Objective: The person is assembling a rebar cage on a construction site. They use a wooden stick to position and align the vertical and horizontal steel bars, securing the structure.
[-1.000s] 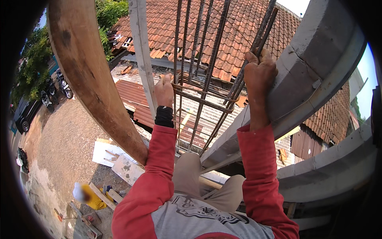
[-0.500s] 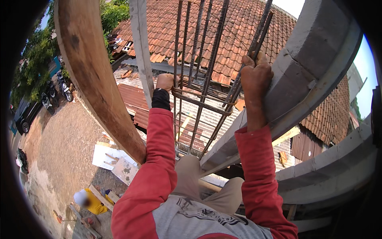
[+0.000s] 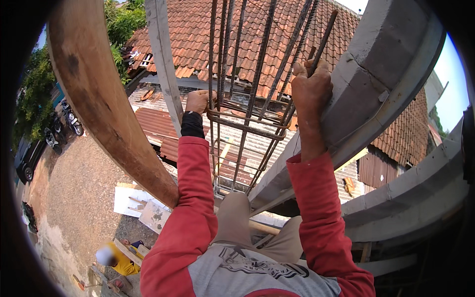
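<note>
A tall cage of ribbed steel rebar (image 3: 253,64) rises in front of me, with rectangular steel stirrups (image 3: 247,126) around its upright bars. My left hand (image 3: 199,102), in a black wristband, is closed at the cage's left corner, where a stirrup meets an upright; its fingertips are partly hidden. My right hand (image 3: 312,88) is a fist around a dark metal rod (image 3: 325,40) slanting up to the right, beside the cage's right-hand bars. A short dark stub also shows above that fist. The rod's lower end is hidden.
A curved wooden board (image 3: 106,109) and a grey post (image 3: 163,59) stand at left, a thick concrete beam (image 3: 371,74) at right. Tiled roofs (image 3: 193,34) lie beyond. Far below, a person in yellow (image 3: 121,262) is on the gravel ground (image 3: 89,178), near motorbikes.
The rod in my right hand has come apart from the right-hand rebar and now tilts away from it. My left hand stays at the cage corner. The whole view has shifted slightly.
</note>
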`<state>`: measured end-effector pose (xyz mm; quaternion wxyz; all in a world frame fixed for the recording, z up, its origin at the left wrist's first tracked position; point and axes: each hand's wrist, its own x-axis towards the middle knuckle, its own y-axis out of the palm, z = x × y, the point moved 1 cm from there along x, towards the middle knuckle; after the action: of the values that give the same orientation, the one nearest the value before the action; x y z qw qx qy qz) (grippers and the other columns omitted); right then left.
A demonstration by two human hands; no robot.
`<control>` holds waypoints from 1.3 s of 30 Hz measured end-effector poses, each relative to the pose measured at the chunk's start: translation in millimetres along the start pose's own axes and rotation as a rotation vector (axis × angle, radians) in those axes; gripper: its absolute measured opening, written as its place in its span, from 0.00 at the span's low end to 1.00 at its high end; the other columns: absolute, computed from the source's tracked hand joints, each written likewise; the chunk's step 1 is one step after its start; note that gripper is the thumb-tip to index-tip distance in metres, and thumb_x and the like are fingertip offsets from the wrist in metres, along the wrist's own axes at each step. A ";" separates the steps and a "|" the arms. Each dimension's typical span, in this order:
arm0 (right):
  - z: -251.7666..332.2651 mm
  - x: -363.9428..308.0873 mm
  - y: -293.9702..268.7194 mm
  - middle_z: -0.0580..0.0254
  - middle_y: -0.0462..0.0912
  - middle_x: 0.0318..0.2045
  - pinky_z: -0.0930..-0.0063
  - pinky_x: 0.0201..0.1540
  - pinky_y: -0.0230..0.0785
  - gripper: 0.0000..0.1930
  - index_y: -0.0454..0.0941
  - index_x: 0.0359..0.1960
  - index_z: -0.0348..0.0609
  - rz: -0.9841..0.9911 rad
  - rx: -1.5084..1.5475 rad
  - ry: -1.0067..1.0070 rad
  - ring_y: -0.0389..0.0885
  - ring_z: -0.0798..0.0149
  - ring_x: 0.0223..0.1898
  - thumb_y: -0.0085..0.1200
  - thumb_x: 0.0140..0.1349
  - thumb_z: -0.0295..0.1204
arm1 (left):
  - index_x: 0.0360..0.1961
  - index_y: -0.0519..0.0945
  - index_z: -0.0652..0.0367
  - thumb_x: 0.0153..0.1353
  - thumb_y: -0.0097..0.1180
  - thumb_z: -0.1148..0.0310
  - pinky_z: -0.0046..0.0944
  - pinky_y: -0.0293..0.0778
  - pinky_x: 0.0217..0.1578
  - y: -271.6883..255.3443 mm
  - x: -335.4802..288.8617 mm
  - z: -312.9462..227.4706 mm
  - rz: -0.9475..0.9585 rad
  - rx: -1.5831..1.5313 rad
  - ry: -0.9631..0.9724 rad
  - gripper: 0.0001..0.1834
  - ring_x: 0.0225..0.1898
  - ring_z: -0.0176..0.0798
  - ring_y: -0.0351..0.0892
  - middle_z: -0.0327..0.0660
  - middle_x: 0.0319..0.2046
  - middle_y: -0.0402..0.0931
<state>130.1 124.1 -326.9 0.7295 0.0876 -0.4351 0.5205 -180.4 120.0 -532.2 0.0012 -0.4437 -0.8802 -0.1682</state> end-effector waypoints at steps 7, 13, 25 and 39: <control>11.6 -10.7 -10.2 0.36 0.83 0.42 0.51 0.48 0.75 0.28 0.66 0.59 0.28 0.068 -0.136 0.022 0.84 0.37 0.46 0.60 0.62 0.32 | 0.31 0.85 0.74 0.58 0.61 0.75 0.31 0.74 0.20 15.3 -11.2 -0.2 -0.008 0.065 0.101 0.09 0.19 0.32 0.79 0.42 0.23 0.83; 15.6 -30.7 -26.0 0.22 0.72 0.56 0.54 0.62 0.67 0.39 0.49 0.69 0.19 0.200 0.019 0.076 0.75 0.35 0.59 0.56 0.64 0.29 | 0.29 0.84 0.73 0.56 0.55 0.79 0.31 0.75 0.20 15.1 -13.5 -3.2 -0.038 0.104 0.116 0.07 0.19 0.33 0.79 0.44 0.23 0.83; -57.6 -183.0 -32.3 0.58 0.81 0.32 0.78 0.26 0.67 0.37 0.43 0.75 0.34 0.605 0.463 0.440 0.73 0.75 0.23 0.51 0.70 0.26 | 0.29 0.86 0.69 0.55 0.58 0.75 0.32 0.73 0.18 0.7 1.3 3.0 0.021 0.158 0.062 0.08 0.18 0.30 0.78 0.39 0.21 0.82; -74.2 -162.7 2.2 0.66 0.78 0.30 0.87 0.11 0.48 0.44 0.37 0.76 0.51 0.466 1.168 0.706 0.57 0.84 0.12 0.55 0.67 0.25 | 0.23 0.86 0.68 0.53 0.62 0.70 0.37 0.73 0.22 -9.2 40.4 39.7 -0.146 0.297 0.140 0.10 0.20 0.35 0.78 0.39 0.19 0.81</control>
<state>155.7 57.0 -490.7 0.5307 0.1948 0.1686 0.8075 -206.2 158.2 -566.3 0.1161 -0.3608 -0.9230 -0.0663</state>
